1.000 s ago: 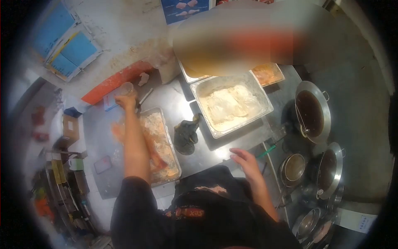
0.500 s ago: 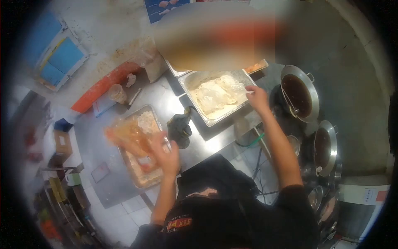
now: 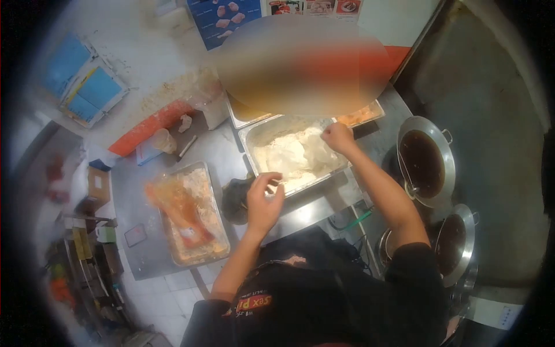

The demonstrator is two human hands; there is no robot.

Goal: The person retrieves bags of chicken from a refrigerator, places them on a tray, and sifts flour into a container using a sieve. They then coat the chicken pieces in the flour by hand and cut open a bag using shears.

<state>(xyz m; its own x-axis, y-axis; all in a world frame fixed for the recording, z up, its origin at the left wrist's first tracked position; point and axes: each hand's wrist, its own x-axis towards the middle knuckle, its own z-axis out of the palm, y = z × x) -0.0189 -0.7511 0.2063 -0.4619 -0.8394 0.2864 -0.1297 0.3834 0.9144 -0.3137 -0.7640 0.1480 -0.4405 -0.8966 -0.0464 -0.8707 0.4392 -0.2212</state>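
Observation:
A metal pan [image 3: 247,139] of white flour [image 3: 283,153] stands in front of me. At its right side, my right hand [image 3: 338,137] is closed in a pinch on what looks like thin clear plastic [image 3: 315,143] over the flour. By the pan's near left corner is my left hand [image 3: 266,202], its fingers curved with a gap between thumb and fingertips. A dark object [image 3: 236,199] sits just left of that hand, partly behind it. Further left, a printed orange-red plastic bag [image 3: 184,217] lies across a second pan [image 3: 215,194] filled with pale, crumbly food.
Two round metal pots [image 3: 448,179] of dark liquid stand to the right. A plastic cup [image 3: 165,140], a marker [image 3: 188,146] and a red roll-like object [image 3: 151,126] lie at the table's back left. Another pan [image 3: 364,114] holds orange food. A blurred patch covers the far side.
My left hand has let go of the orange-red bag and moved right to the flour pan. My right hand has shifted left over the pan. The view has tilted slightly up.

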